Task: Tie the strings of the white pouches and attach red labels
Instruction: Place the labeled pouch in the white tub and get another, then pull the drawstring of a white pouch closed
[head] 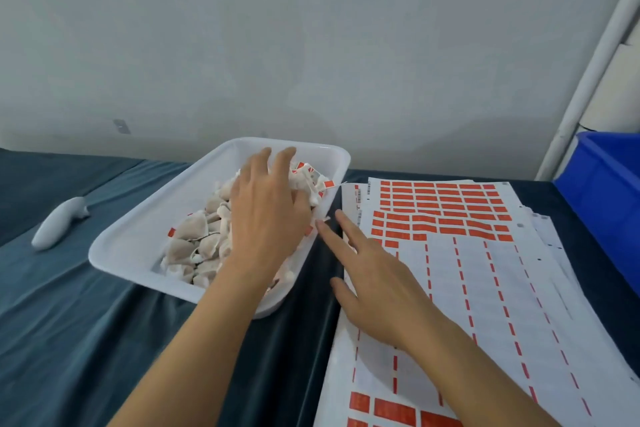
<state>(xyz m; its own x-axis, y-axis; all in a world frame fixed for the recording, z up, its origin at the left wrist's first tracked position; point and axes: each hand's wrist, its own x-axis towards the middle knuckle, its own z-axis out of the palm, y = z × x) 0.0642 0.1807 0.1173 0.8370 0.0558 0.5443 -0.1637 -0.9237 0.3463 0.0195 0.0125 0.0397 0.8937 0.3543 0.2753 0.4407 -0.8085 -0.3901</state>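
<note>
Head view: at frame centre the left hand (268,208) lies flat, fingers straight, on the pouches (201,246) heaped in the white tray (138,236). Right of it, the right hand (377,277) rests open, holding nothing, on the label sheet (485,253), lower right.
</note>
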